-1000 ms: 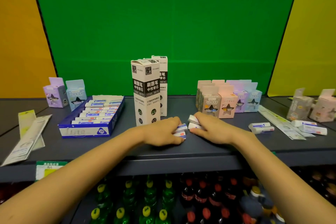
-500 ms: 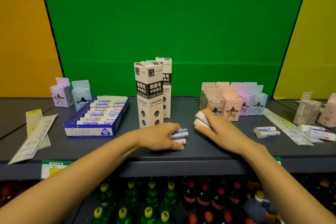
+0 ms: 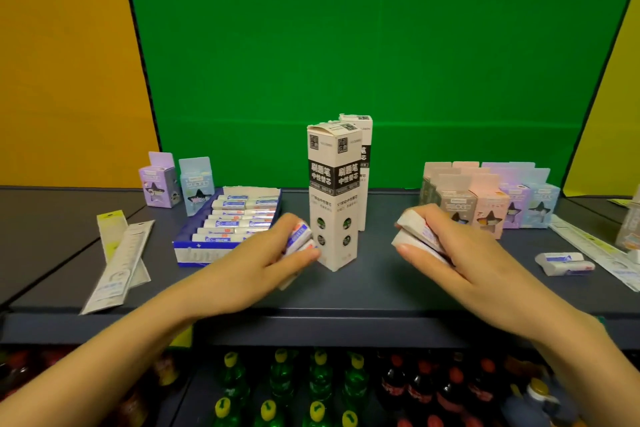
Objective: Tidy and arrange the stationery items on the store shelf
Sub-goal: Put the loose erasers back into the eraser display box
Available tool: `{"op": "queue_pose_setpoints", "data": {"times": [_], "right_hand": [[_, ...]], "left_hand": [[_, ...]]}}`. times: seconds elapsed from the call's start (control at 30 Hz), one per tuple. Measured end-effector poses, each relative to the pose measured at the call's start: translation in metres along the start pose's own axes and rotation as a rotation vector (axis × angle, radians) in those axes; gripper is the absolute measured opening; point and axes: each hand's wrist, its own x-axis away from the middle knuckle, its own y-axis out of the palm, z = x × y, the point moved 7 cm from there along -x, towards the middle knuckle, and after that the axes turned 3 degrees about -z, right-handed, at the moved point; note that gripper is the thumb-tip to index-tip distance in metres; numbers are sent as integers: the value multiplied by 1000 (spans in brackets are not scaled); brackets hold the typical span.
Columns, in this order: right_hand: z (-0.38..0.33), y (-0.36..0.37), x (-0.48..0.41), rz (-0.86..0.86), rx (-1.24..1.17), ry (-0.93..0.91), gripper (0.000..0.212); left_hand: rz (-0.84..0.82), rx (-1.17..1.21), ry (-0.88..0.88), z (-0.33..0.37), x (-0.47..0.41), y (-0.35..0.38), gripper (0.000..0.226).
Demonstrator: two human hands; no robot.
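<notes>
We judge the tidying partway done: our left hand [image 3: 273, 260] grips a small stack of erasers [image 3: 299, 239] just left of the tall refill box [image 3: 334, 198], and our right hand [image 3: 446, 253] clamps a second stack [image 3: 415, 232] to its right. The blue tray [image 3: 194, 253] looks nearly full. Stray erasers [image 3: 564, 262] far right and askew rulers [image 3: 117, 263] on the shelf [image 3: 363, 288] remain unsorted

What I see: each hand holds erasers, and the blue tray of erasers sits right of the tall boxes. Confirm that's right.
One error: in the head view the blue tray sits left of the tall boxes, not right. The left hand and right hand do hold erasers.
</notes>
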Motion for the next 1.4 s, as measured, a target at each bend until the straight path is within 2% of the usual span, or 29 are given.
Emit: {"op": "queue_pose_setpoints", "data": {"times": [0.17, 0.23, 0.3, 0.43, 0.57, 0.73, 0.97, 1.3, 1.4], "right_hand": [[-43, 28, -28, -91, -41, -50, 30], [-62, 42, -45, -109, -46, -70, 27], [-78, 56, -64, -118, -37, -77, 22], [-104, 85, -103, -127, -22, -86, 14], [-109, 108, -142, -117, -13, -70, 24], [-100, 122, -181, -76, 13, 22, 28], [-79, 134, -212, -154, 93, 119, 32], [-63, 147, -226, -217, 272, 112, 33], [-62, 148, -225, -206, 317, 94, 34]], "left_hand": [[73, 100, -137, -57, 22, -50, 34], [72, 160, -194, -76, 28, -67, 27], [76, 214, -239, -94, 31, -85, 7], [66, 200, -274, -129, 33, -118, 11], [37, 169, -295, -153, 32, -138, 16], [42, 173, -262, -165, 20, -151, 11], [89, -15, -161, -167, -10, -148, 16], [167, -86, -94, -175, -36, -140, 24], [222, -89, -45, -176, -34, -139, 19]]}}
